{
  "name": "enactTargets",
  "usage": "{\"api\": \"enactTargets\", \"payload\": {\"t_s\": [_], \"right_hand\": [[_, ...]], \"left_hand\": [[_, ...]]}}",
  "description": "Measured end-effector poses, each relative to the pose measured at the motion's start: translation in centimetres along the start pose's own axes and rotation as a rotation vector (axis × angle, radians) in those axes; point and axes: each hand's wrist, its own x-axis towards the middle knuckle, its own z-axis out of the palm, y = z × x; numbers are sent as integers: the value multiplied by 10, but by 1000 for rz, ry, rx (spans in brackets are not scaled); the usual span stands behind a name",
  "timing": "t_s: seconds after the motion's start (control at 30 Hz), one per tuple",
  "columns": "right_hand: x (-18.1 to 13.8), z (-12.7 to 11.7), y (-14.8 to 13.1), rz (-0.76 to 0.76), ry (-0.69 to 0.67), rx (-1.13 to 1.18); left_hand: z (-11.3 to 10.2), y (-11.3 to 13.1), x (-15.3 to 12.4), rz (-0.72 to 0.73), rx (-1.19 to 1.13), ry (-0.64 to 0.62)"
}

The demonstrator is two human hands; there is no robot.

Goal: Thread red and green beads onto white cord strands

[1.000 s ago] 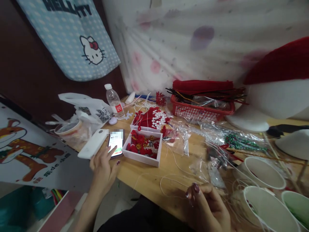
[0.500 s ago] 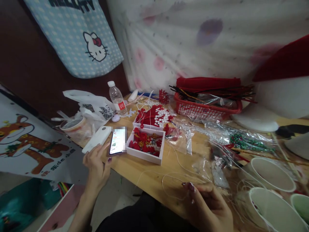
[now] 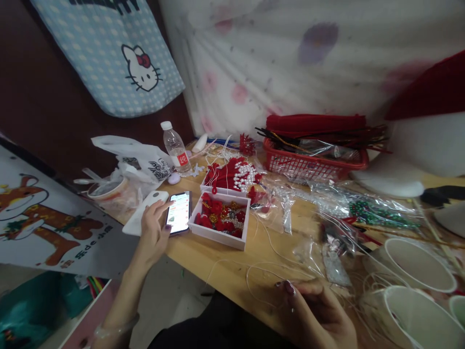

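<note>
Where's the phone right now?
In the head view the phone lies lit on the wooden table at left of centre, under the left hand's fingertips, between a white power bank and the white box of red beads.

The left hand (image 3: 154, 228) rests its fingertips on a lit phone (image 3: 179, 218) lying just left of a white box of red beads (image 3: 221, 220) on the wooden table (image 3: 232, 264). Nearer than the box, the right hand (image 3: 316, 315) pinches thin white cord (image 3: 254, 271).
</note>
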Motion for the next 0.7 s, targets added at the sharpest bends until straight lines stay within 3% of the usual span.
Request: {"api": "enactTargets", "payload": {"t_s": [0.13,0.23,0.4,0.7], "right_hand": [[-2,2,-2,-20,-12,-27],[2,-1,-2,-56,-27,-52],[9,-9,0,-65,-155,-123],[11,-12,3,-71,-151,-135]], "left_hand": [[-11,4,-14,-46,-5,186],[-16,3,-22,-87,21,230],[-19,2,-32,-63,14,177],[-8,-11,-32,-55,-45,30]]}}
